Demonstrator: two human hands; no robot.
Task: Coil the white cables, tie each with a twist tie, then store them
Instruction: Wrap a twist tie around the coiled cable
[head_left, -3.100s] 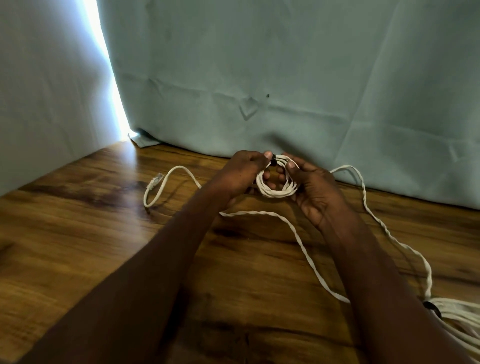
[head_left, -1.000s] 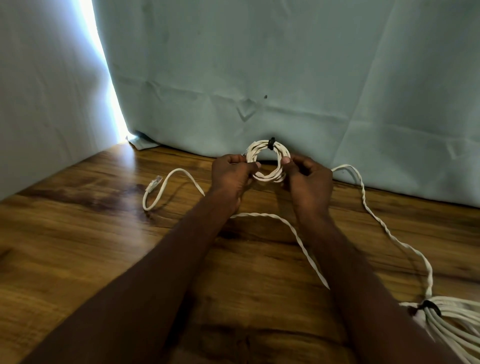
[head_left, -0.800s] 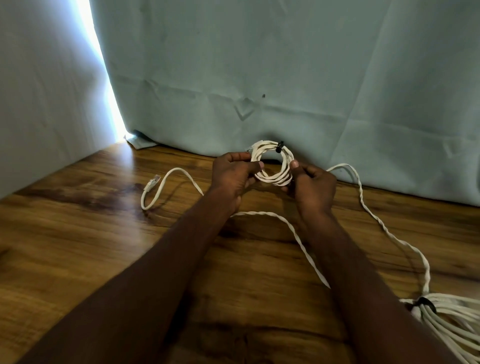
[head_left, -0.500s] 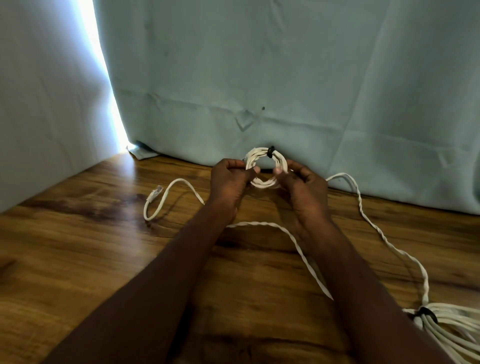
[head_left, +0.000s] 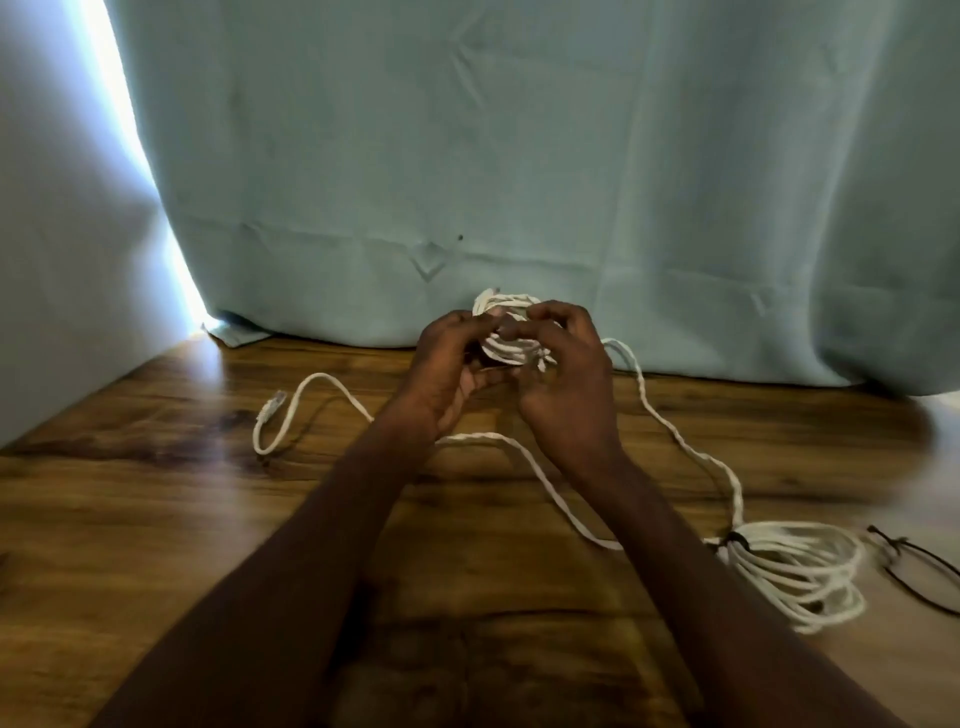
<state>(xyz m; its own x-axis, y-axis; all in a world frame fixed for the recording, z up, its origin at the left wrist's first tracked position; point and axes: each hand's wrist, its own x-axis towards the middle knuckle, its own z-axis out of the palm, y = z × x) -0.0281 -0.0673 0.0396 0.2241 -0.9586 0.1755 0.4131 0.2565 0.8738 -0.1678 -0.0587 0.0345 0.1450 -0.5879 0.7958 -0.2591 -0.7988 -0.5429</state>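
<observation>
A small coil of white cable (head_left: 506, 345) is held up between both hands, just above the wooden table (head_left: 156, 519). My left hand (head_left: 447, 364) grips its left side and my right hand (head_left: 566, 364) its right side, fingers curled over the top. The black tie on this coil is hidden by the fingers. A loose white cable (head_left: 291, 415) with a plug end trails left, and a twisted stretch (head_left: 685, 452) runs right to a bigger coil (head_left: 800, 571) bound by a black tie (head_left: 735, 540).
Loose black twist ties (head_left: 914, 566) lie at the right edge of the table beside the bigger coil. A pale blue-green curtain (head_left: 519, 156) hangs along the back, with a bright gap at the left.
The hands have closed more around the small coil, and its black tie has gone out of sight. The view has shifted right, so the bigger coil and loose ties show more.
</observation>
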